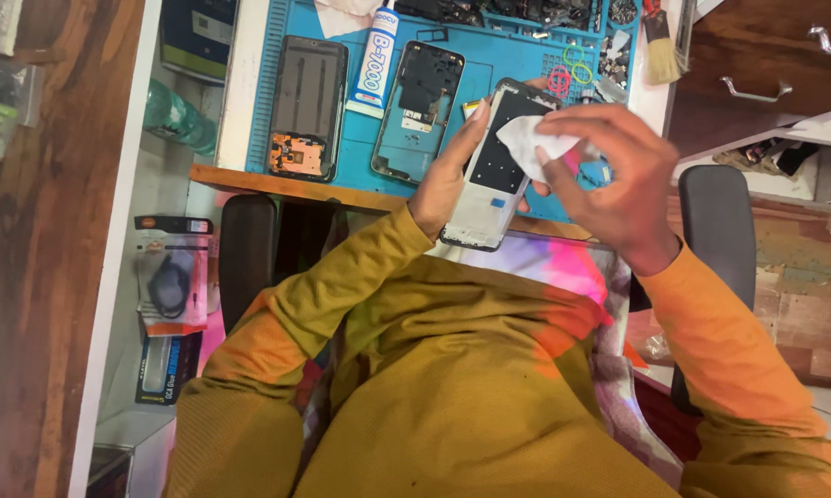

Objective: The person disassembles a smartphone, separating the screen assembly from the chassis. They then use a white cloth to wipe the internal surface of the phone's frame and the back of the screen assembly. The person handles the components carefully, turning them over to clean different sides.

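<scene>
The phone frame (495, 171) is held up just over the near edge of the worktop (249, 180), its open inner side turned toward the camera, likely so the inside can be wiped.

Going left to right: at the left of the blue mat (517, 55), a dark phone body (306, 106) lies flat with an orange part showing at its near end. Beside it a white glue tube (376, 65) lies pointing toward the far edge. Next comes a second opened phone shell (419, 111), flat on the mat, its inner parts exposed.

The left hand (447, 175) grips the phone frame along its left side, thumb stretched up the edge, which steadies it at a tilt. The right hand (618, 180) pinches a small white wipe (530, 148) between thumb and fingers and presses it on the upper part of the frame.

Toward the far right corner, the mat's moulded compartments hold small parts; coloured rings (570, 72) lie there, though the rest is too small to tell. A brush (660, 46) with pale bristles rests at the mat's right end.
</scene>
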